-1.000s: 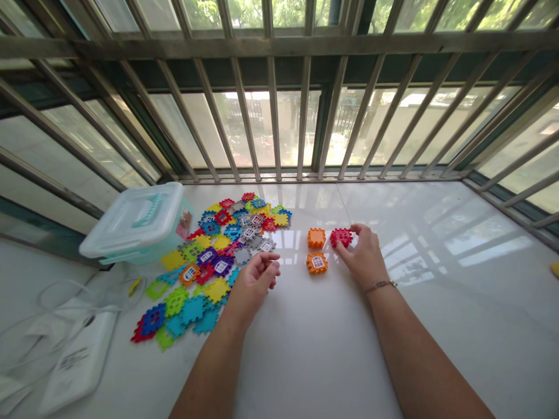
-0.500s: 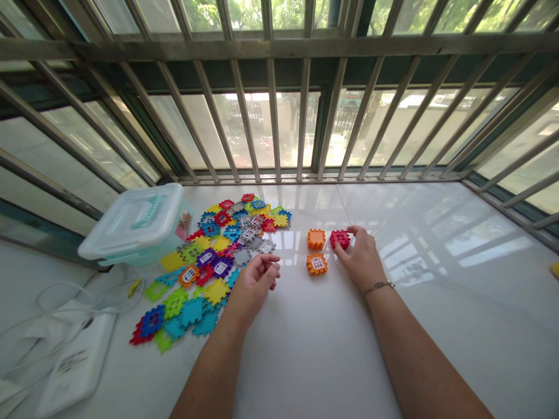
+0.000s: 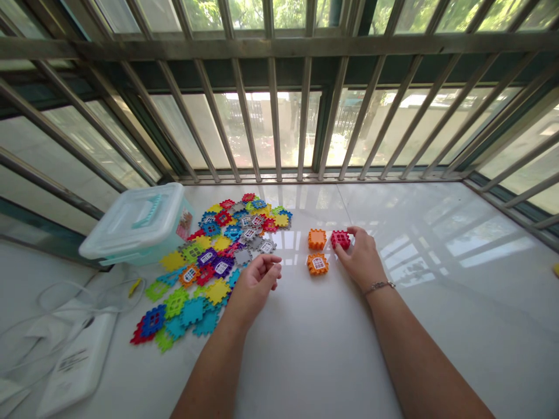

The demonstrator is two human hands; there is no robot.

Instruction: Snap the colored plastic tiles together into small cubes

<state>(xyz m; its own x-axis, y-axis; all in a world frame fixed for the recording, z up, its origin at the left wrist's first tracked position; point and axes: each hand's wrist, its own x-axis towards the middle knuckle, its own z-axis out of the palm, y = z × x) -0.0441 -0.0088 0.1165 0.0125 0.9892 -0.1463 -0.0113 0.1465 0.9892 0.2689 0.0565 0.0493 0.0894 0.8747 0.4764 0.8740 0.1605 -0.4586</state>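
My right hand [image 3: 361,256] has its thumb and fingers around a red toothed building block [image 3: 340,240] with a window-like grid on top, which sits on the white surface. Just left of it is an orange block [image 3: 317,238] with a plain top. Nearer to me lies another orange block [image 3: 317,264], topped by a white window piece. My left hand [image 3: 258,281] hovers or rests beside the tile pile, fingers loosely bent and a little apart, with nothing visible in them. Many colourful interlocking tiles [image 3: 217,291] spread out to its left, partly hidden behind the hand.
A pale teal storage box [image 3: 135,224] with a clear lid stands at the back left. White cables and a white power strip [image 3: 81,361] lie at the lower left. Metal bars [image 3: 273,116] line the window along the back and sides of the tiled surface [image 3: 314,349].
Almost nothing differs. Both hands keep their places and the blocks stay where they were; the view has shifted very slightly.
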